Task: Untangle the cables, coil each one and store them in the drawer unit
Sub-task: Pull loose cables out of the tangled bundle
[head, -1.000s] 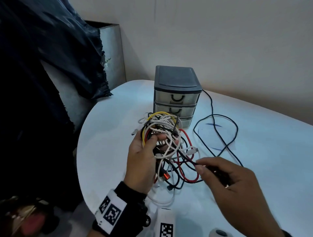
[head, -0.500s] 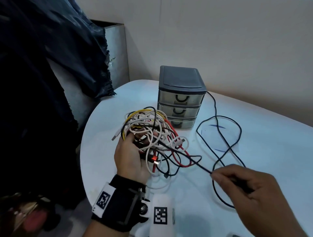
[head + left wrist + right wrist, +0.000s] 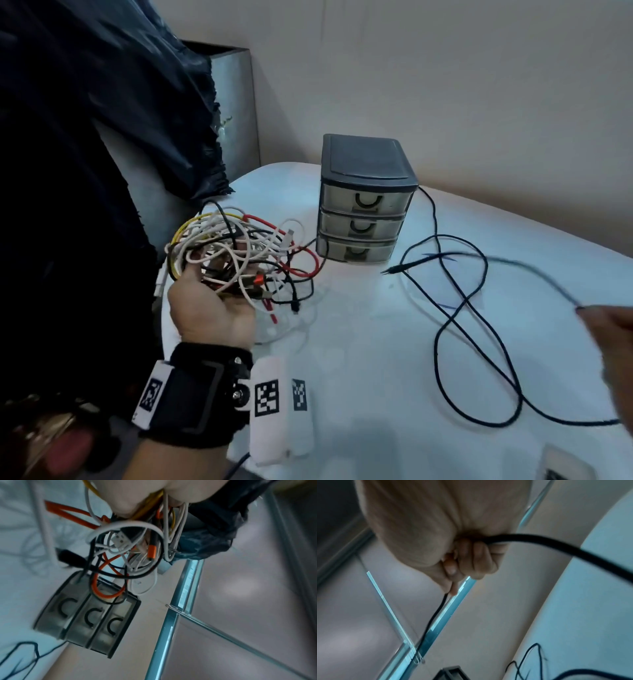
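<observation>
Head view, read left to right. A dark cloth point(image 3: 102, 102) was seen draped at far left over a metal panel point(image 3: 236, 113). The left hand point(image 3: 209, 305) was held up at the left edge of the white table point(image 3: 376, 377), its fingers curled round a bundle of cables point(image 3: 239, 253): white, yellow, red and black strands, knotted together, with loose ends hanging toward the tabletop. Just beyond the bundle the drawer unit point(image 3: 364, 202) was noted, all three drawers shut. To its right a long black cable point(image 3: 472, 308) lay in open loops on the table, its free plug end point(image 3: 394, 269) lifted and blurred. At far right the right hand point(image 3: 613, 329) was seen clenched on that black cable, a grip confirmed in the right wrist view, where the fingers point(image 3: 476, 561) were wrapped about it.

Risks judged from here: the black cable's loops cross one another and could be drawn into a knot if pulled hard; the dangling bundle ends could be snagged on the drawer unit, which could be dragged or tipped; strands could slip from the left hand if the grip were loosened.
</observation>
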`<control>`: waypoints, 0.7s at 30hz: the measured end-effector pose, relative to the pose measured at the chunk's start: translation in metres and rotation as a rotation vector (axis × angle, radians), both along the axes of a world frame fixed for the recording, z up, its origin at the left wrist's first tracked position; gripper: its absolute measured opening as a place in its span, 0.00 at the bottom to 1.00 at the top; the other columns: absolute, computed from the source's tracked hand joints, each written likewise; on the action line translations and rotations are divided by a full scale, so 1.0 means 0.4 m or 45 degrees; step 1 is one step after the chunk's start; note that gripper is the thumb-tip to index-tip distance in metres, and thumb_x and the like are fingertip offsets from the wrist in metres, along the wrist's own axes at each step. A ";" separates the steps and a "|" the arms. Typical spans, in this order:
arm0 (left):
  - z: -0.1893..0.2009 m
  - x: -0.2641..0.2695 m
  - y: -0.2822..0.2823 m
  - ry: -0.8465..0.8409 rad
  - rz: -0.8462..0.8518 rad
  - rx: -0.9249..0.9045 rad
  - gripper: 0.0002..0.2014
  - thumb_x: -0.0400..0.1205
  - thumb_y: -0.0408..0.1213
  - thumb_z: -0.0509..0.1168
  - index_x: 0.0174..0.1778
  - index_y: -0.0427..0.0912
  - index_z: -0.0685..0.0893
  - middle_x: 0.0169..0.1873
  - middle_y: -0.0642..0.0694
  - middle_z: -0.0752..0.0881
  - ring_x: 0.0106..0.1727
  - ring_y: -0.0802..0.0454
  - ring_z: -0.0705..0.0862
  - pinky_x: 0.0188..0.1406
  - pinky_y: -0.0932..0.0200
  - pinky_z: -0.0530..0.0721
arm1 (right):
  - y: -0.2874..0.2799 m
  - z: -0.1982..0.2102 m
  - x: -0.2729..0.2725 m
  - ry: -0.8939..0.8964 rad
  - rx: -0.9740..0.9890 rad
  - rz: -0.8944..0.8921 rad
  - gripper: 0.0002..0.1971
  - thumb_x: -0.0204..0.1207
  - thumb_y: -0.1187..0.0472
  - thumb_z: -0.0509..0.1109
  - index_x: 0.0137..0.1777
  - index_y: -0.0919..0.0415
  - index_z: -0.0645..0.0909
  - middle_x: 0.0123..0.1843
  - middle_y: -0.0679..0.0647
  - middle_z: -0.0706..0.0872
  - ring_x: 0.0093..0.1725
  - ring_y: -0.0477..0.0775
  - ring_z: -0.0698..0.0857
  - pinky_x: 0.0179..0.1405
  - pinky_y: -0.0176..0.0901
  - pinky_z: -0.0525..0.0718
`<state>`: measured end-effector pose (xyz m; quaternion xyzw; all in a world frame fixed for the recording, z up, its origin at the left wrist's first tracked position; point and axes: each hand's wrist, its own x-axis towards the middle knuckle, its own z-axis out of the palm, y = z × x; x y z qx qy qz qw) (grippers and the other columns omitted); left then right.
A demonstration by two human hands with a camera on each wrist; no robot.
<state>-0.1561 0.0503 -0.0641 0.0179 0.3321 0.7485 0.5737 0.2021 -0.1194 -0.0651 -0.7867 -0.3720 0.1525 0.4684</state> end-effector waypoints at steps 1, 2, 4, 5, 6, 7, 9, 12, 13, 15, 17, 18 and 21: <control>-0.001 -0.001 -0.004 0.019 -0.036 -0.010 0.18 0.85 0.38 0.58 0.53 0.28 0.89 0.45 0.37 0.91 0.43 0.40 0.91 0.29 0.52 0.88 | 0.027 -0.013 0.053 -0.016 0.024 -0.088 0.20 0.64 0.27 0.73 0.35 0.42 0.82 0.26 0.46 0.78 0.19 0.42 0.75 0.17 0.36 0.76; 0.000 0.004 -0.015 0.039 -0.099 -0.028 0.19 0.86 0.40 0.58 0.59 0.29 0.87 0.49 0.36 0.90 0.44 0.38 0.90 0.28 0.50 0.87 | 0.064 -0.002 0.065 -0.001 0.073 -0.150 0.20 0.66 0.29 0.70 0.32 0.44 0.79 0.20 0.43 0.73 0.16 0.43 0.69 0.15 0.34 0.70; 0.003 0.022 -0.047 0.062 -0.229 -0.039 0.17 0.87 0.40 0.54 0.56 0.34 0.86 0.42 0.38 0.89 0.36 0.40 0.88 0.23 0.54 0.85 | 0.163 0.065 0.005 0.116 0.275 -0.193 0.16 0.76 0.40 0.67 0.32 0.47 0.75 0.16 0.42 0.69 0.15 0.42 0.64 0.18 0.33 0.66; 0.005 0.036 -0.061 0.057 -0.309 -0.021 0.18 0.88 0.39 0.52 0.52 0.35 0.86 0.37 0.40 0.89 0.31 0.43 0.88 0.22 0.55 0.85 | 0.213 0.087 -0.014 0.192 0.396 -0.213 0.13 0.80 0.47 0.66 0.34 0.48 0.75 0.17 0.41 0.70 0.16 0.41 0.64 0.18 0.32 0.65; 0.011 0.050 -0.074 0.052 -0.375 -0.012 0.18 0.89 0.39 0.52 0.48 0.36 0.87 0.34 0.41 0.89 0.28 0.45 0.88 0.21 0.56 0.85 | 0.244 0.126 -0.046 0.278 0.501 -0.186 0.10 0.82 0.53 0.66 0.38 0.50 0.75 0.20 0.41 0.72 0.17 0.40 0.66 0.19 0.32 0.66; 0.012 0.064 -0.085 0.049 -0.422 -0.006 0.19 0.89 0.39 0.52 0.47 0.36 0.87 0.33 0.41 0.89 0.28 0.46 0.88 0.21 0.57 0.85 | 0.277 0.138 -0.053 0.307 0.541 -0.150 0.07 0.82 0.57 0.66 0.42 0.52 0.76 0.26 0.44 0.75 0.20 0.41 0.70 0.22 0.34 0.70; 0.022 0.091 -0.107 0.075 -0.494 0.016 0.19 0.89 0.38 0.52 0.54 0.33 0.87 0.41 0.38 0.90 0.35 0.43 0.89 0.23 0.57 0.86 | 0.312 0.161 -0.063 0.210 0.363 -0.097 0.01 0.83 0.57 0.66 0.51 0.52 0.79 0.42 0.52 0.84 0.35 0.46 0.81 0.39 0.42 0.77; 0.029 0.111 -0.118 0.102 -0.597 0.001 0.21 0.88 0.39 0.53 0.67 0.29 0.83 0.56 0.30 0.87 0.48 0.36 0.88 0.30 0.50 0.91 | 0.283 0.145 -0.076 -0.050 0.155 -0.144 0.18 0.80 0.55 0.71 0.68 0.56 0.77 0.61 0.55 0.84 0.59 0.54 0.83 0.55 0.42 0.75; 0.032 0.114 -0.120 0.101 -0.631 0.017 0.21 0.88 0.40 0.53 0.66 0.30 0.84 0.55 0.31 0.87 0.45 0.38 0.89 0.32 0.49 0.91 | 0.263 0.130 -0.097 -0.078 0.215 -0.096 0.18 0.80 0.56 0.72 0.68 0.55 0.78 0.61 0.55 0.85 0.58 0.53 0.84 0.55 0.42 0.76; 0.030 0.113 -0.121 0.103 -0.660 0.043 0.20 0.88 0.40 0.53 0.59 0.33 0.87 0.47 0.34 0.90 0.39 0.41 0.90 0.32 0.51 0.89 | 0.243 0.092 -0.150 -0.217 0.112 0.153 0.16 0.77 0.54 0.75 0.64 0.50 0.82 0.61 0.52 0.87 0.61 0.51 0.84 0.61 0.42 0.77; 0.026 0.110 -0.122 0.119 -0.662 0.052 0.19 0.88 0.41 0.53 0.53 0.36 0.89 0.45 0.36 0.90 0.39 0.41 0.90 0.33 0.53 0.89 | 0.260 0.052 -0.185 -0.412 -0.323 0.416 0.21 0.74 0.45 0.76 0.67 0.44 0.81 0.70 0.47 0.81 0.72 0.50 0.77 0.69 0.43 0.71; 0.023 0.111 -0.123 0.133 -0.666 0.054 0.19 0.87 0.41 0.53 0.53 0.36 0.89 0.46 0.36 0.90 0.40 0.40 0.90 0.33 0.53 0.89 | 0.283 0.034 -0.194 -0.485 -0.549 0.509 0.26 0.73 0.41 0.75 0.70 0.42 0.79 0.75 0.48 0.76 0.75 0.51 0.73 0.71 0.45 0.70; 0.016 0.111 -0.129 0.156 -0.691 0.055 0.19 0.87 0.42 0.55 0.50 0.37 0.91 0.45 0.37 0.91 0.42 0.40 0.89 0.35 0.53 0.89 | 0.338 -0.009 -0.190 -0.619 -1.091 0.706 0.35 0.70 0.34 0.73 0.77 0.41 0.72 0.77 0.52 0.74 0.74 0.58 0.75 0.72 0.52 0.75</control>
